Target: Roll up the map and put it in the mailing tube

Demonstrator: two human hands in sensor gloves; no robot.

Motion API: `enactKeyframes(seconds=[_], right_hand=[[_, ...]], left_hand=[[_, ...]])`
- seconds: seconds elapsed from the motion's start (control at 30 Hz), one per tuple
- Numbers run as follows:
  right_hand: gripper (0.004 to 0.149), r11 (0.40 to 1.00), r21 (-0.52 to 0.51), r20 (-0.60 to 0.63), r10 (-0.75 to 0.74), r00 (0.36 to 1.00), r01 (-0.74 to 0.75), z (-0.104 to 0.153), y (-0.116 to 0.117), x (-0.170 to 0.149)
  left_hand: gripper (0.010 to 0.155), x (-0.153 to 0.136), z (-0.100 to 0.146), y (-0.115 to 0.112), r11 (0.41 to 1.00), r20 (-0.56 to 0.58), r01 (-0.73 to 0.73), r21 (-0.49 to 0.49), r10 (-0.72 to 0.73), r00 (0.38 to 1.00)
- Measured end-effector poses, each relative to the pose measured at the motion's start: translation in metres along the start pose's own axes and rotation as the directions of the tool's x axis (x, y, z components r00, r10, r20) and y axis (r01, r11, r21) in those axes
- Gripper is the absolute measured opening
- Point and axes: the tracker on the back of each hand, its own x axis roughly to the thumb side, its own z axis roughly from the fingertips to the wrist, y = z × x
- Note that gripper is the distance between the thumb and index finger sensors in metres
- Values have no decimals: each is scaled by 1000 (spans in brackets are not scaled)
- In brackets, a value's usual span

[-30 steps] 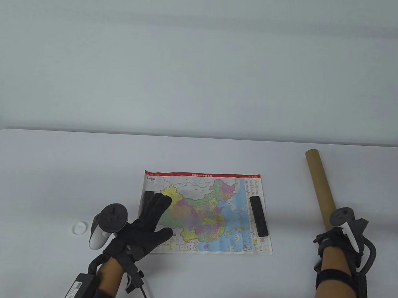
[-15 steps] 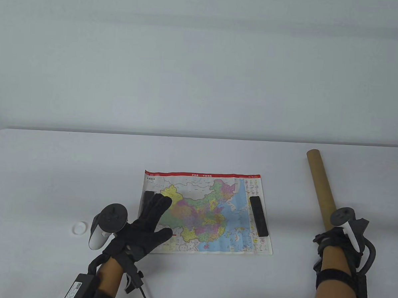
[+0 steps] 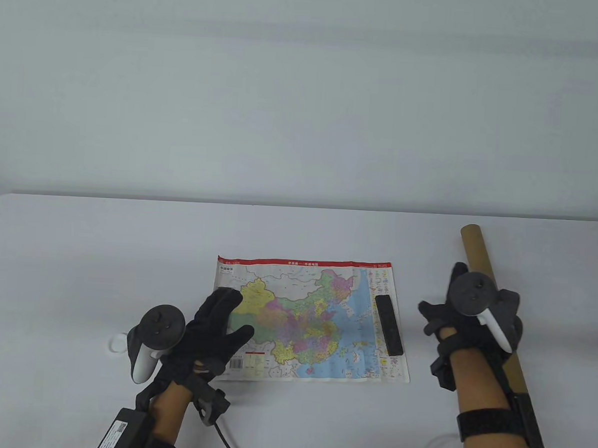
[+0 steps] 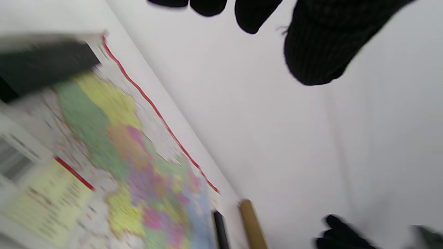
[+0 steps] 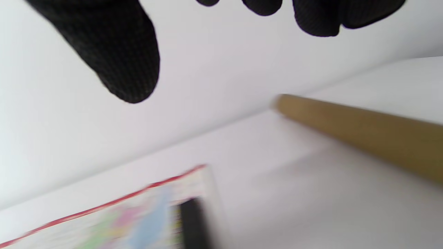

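The colourful map (image 3: 319, 320) lies flat on the white table (image 3: 77, 252). A black weight bar (image 3: 389, 325) rests on its right edge. A second black bar (image 4: 45, 67) sits at its left edge, hidden under my hand in the table view. My left hand (image 3: 226, 314) is open with fingers spread over the map's left part. My right hand (image 3: 443, 296) is open and empty, hovering between the map and the brown mailing tube (image 3: 478, 248). The tube lies diagonally at the right, partly hidden behind that hand, and also shows in the right wrist view (image 5: 363, 133).
A white cap (image 3: 116, 343) lies left of the map, partly behind my left tracker. The tube's near end (image 3: 528, 421) looks dark and reaches toward the table's front right. Cables trail off the front edge.
My right hand let go of the tube's near part and moved forward and left, opening beside the map. My left hand slid slightly back and left over the map's edge.
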Motion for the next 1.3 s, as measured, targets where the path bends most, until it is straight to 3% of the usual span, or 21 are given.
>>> enactKeyframes(seconds=[0.13, 0.3, 0.47, 0.57, 0.7, 0.77, 0.97, 1.07, 1.3], right_hand=[[92, 990, 139, 254, -4, 967, -33, 13, 48, 86], [83, 966, 260, 391, -92, 916, -14, 25, 117, 133], [81, 914, 399, 357, -79, 931, -76, 24, 179, 139], [79, 898, 423, 364, -45, 930, -122, 24, 192, 137], [75, 879, 431, 387, 26, 922, -206, 27, 206, 136], [73, 872, 419, 410, 67, 910, -253, 29, 207, 139], [72, 870, 420, 409, 71, 910, -257, 29, 207, 138], [72, 870, 422, 406, 70, 911, -254, 30, 207, 138], [71, 865, 424, 409, 81, 909, -267, 31, 207, 139]], left_hand=[[68, -6, -9, -4, 983, -148, 182, 23, -177, 973], [57, -14, -23, -17, 890, -287, 455, -24, -442, 850], [65, -24, -38, -29, 789, -386, 607, -93, -591, 708], [68, -27, -46, -36, 757, -426, 642, -125, -625, 654], [72, -34, -58, -49, 673, -492, 708, -216, -701, 516], [70, -34, -61, -53, 632, -549, 746, -208, -707, 446], [64, -32, -67, -52, 644, -597, 738, -203, -679, 428], [63, -34, -62, -42, 711, -603, 692, -129, -610, 514], [60, -30, -47, 2, 744, -632, 667, -41, -537, 559]])
